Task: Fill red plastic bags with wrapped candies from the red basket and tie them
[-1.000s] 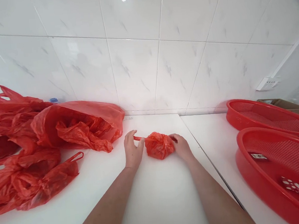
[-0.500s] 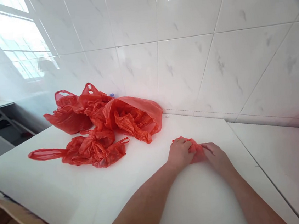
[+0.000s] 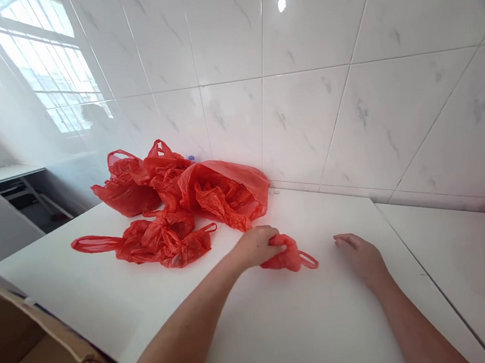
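Observation:
My left hand [image 3: 255,246] is closed on a small crumpled red plastic bag [image 3: 288,256] just above or on the white tabletop [image 3: 325,311]. A loop handle of this bag sticks out to the right. Apart from it, my right hand [image 3: 361,257] is over the table on the right, holding nothing, its thumb and forefinger slightly parted and the other fingers partly hidden. Beyond my left hand lies a larger red plastic bag [image 3: 253,180], its mouth open and crumpled red plastic inside.
More red plastic bags lie bunched on the left, one knotted bundle [image 3: 162,242] in front and another bag [image 3: 126,193] behind. An open cardboard box [image 3: 31,319] stands below the table's left edge. A tiled wall [image 3: 305,123] borders the back.
My left hand has moved left with the small bag, towards the larger bag. My right hand has let go of it and stays on the right. The view has shifted slightly left.

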Action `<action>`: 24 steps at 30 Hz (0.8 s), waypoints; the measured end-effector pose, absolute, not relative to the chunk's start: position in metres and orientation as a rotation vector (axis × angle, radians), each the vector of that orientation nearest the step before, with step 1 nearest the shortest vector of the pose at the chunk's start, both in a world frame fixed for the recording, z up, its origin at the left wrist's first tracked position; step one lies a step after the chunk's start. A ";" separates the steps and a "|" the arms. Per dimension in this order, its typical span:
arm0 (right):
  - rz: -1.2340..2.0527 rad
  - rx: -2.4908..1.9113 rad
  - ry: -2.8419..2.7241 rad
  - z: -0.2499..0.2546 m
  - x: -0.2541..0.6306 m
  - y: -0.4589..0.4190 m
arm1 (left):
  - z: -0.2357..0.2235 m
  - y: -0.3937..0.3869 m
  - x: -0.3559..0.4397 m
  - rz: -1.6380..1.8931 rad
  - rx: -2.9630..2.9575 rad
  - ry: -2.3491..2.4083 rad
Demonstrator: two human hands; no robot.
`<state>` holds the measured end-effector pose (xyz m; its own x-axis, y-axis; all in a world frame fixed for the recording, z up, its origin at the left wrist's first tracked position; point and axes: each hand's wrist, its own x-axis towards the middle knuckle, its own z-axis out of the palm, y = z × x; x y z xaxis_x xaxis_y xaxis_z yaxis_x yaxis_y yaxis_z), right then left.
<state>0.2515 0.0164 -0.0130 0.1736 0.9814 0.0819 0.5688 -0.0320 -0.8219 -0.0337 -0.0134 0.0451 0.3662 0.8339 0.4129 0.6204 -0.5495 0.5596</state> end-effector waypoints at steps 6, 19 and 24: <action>0.674 -1.716 -1.523 -0.015 0.251 0.018 | 0.092 -0.032 -0.108 1.347 2.222 1.901; 0.706 -1.710 -1.528 -0.012 0.248 0.013 | 0.024 -0.037 -0.206 0.634 1.644 2.890; 0.712 -1.692 -1.532 -0.011 0.247 0.013 | 0.035 -0.040 -0.187 0.876 1.710 2.952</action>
